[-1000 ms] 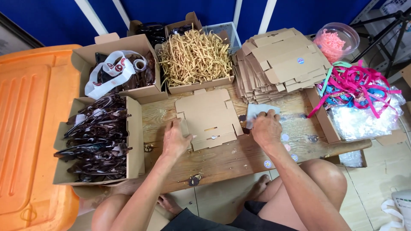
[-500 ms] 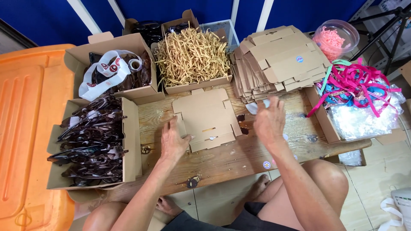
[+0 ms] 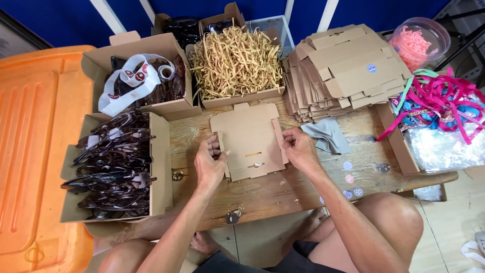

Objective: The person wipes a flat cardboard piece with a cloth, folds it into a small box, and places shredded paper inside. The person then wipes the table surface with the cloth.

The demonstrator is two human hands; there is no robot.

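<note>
Flat cardboard blank (image 3: 251,139) is lying on the worktop (image 3: 283,189), just below the shredded-paper box (image 3: 235,63) | your left hand (image 3: 209,163) is pinching its left edge | your right hand (image 3: 299,149) is gripping its right edge | both equally near.

Your left hand (image 3: 209,163) sits palm down, fingers curled, fingertips pinching inward toward the right. Your right hand (image 3: 299,148) mirrors it, fingers bent and pointing left, thumb tucked under. Both forearms run up from the lower frame, bare, angled inward. Wrists roughly level, hands apart. Knees spread below, bare foot between.
</note>
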